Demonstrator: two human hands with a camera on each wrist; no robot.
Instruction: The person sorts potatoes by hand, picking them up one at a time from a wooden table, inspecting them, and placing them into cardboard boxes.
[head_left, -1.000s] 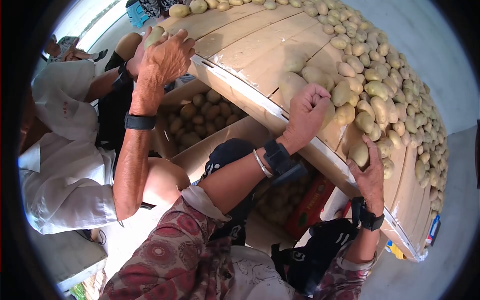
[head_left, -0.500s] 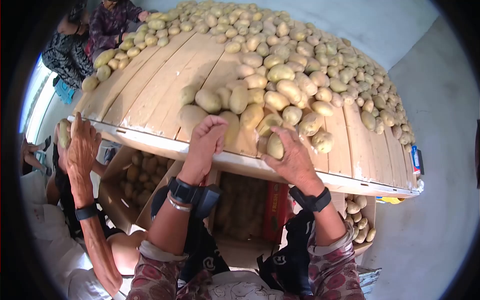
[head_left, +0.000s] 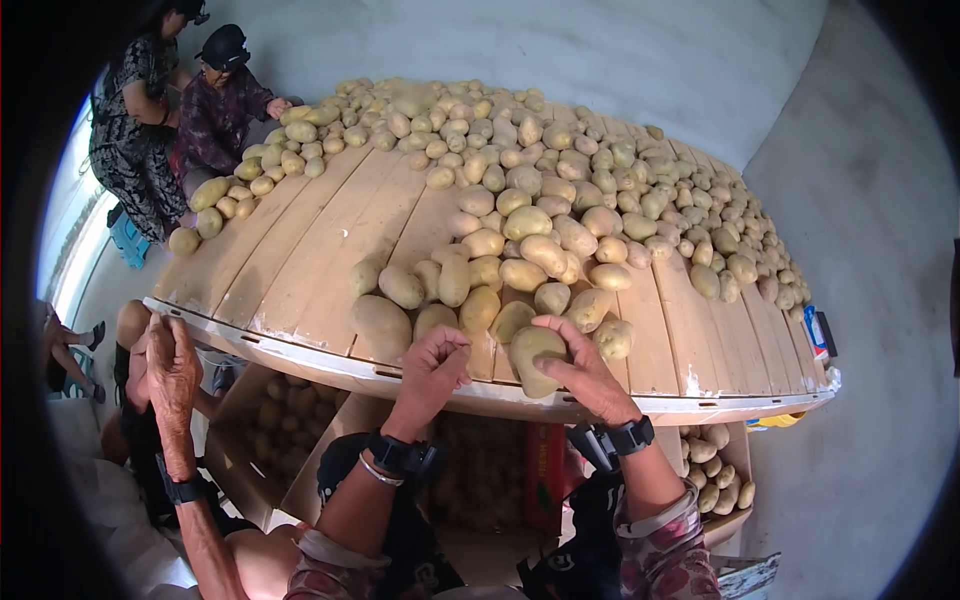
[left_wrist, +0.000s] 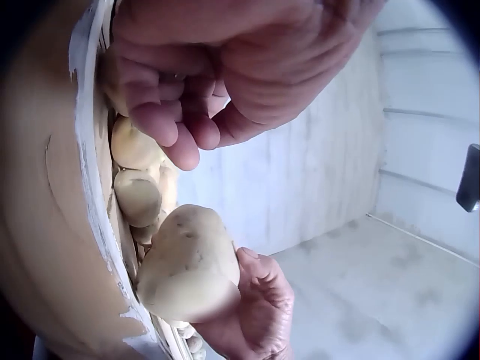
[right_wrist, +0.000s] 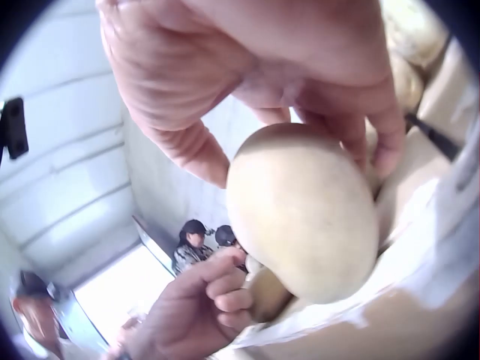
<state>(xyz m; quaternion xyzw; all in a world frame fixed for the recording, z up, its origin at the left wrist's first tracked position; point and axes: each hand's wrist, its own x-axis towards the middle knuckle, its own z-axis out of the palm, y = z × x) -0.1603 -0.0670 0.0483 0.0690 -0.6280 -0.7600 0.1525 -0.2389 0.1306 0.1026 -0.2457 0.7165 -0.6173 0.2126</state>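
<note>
My right hand (head_left: 548, 352) grips a large pale potato (head_left: 527, 362) at the near edge of the wooden table (head_left: 300, 270). The same potato (right_wrist: 300, 214) fills the right wrist view, pinched between thumb and fingers. In the left wrist view this potato (left_wrist: 187, 262) sits at the white-painted table rim with the right hand (left_wrist: 255, 311) under it. My left hand (head_left: 438, 355) is a fist at the table edge, just left of the right hand. Its fingers (left_wrist: 161, 120) curl toward the palm beside smaller potatoes (left_wrist: 135, 142), and nothing shows inside them.
A big heap of potatoes (head_left: 560, 190) covers the table's far and right side. Open cardboard boxes of potatoes (head_left: 270, 420) (head_left: 715, 470) and a red box (head_left: 545, 465) stand below the edge. Another person's hand (head_left: 172, 365) reaches up at left. Two people (head_left: 200, 110) work at the far corner.
The view has swung up over the table. My right hand has drawn a large potato to the near edge. My left fist has slid back from the heap to the rim.
</note>
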